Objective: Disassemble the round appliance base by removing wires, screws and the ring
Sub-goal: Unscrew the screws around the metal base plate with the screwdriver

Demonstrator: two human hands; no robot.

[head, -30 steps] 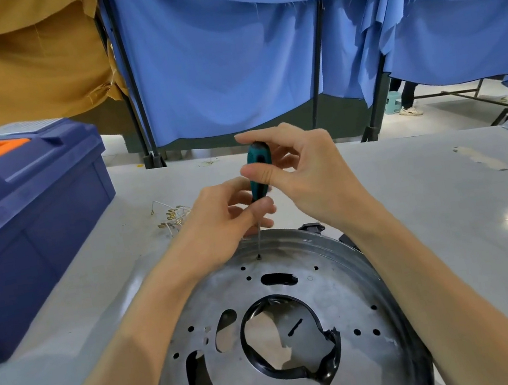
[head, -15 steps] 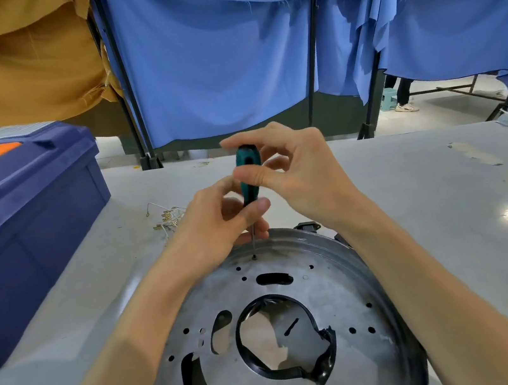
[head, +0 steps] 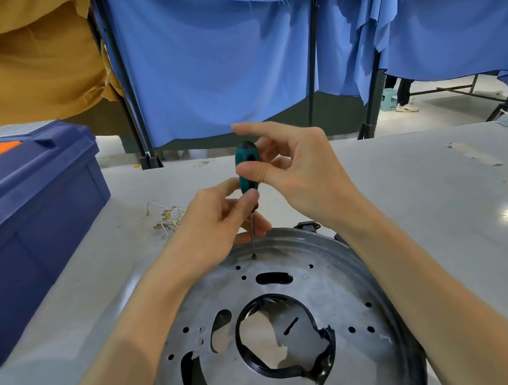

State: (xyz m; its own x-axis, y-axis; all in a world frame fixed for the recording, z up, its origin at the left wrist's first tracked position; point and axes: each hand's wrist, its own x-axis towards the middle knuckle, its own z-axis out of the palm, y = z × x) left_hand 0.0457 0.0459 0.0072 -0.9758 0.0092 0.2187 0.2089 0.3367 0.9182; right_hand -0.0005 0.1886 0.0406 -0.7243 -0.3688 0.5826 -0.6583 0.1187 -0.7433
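Right hand (head: pixel 296 172) pinches the teal screwdriver (head: pixel 246 170) by its handle, apparently to twirl it, while the left hand (head: pixel 217 221) curls round its neck, steadying the upright tip in a screw (head: pixel 253 255) at 12 o'clock on the round base (head: pixel 342 278) on the worktop (head: pixel 446 195). Loose wires (head: pixel 167 217) lie at 10 o'clock; no writing is legible.

Bare left hand (head: pixel 214 222) and right hand (head: pixel 305 167), slim fingers (head: pixel 256 130), bare forearms (head: pixel 426 281).
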